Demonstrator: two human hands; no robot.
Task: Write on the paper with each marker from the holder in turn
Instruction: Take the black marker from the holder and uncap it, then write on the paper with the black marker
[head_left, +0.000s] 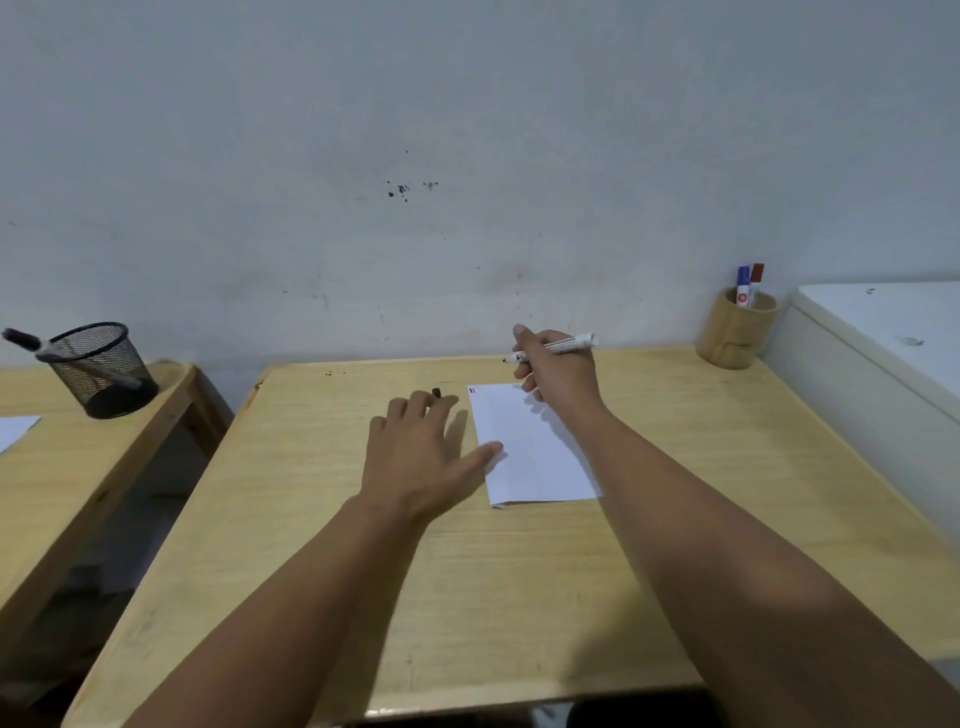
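A white sheet of paper (530, 447) lies on the wooden desk (519, 571), with small blue and red marks at its top left corner. My right hand (558, 371) hovers above the paper's far edge, gripping an uncapped white marker (563, 345) with its black tip pointing left. My left hand (421, 452) lies flat on the desk, fingers spread, thumb touching the paper's left edge. A black cap (436, 393) sits by its fingertips. A round wooden holder (735, 332) at the desk's far right corner holds a blue marker (743, 286) and a red marker (756, 278).
A black mesh cup (101, 369) with a dark marker leaning out stands on a second wooden table at the left, beside a sheet of paper (15, 431). A white appliance (883, 364) borders the desk on the right. A pale wall rises behind.
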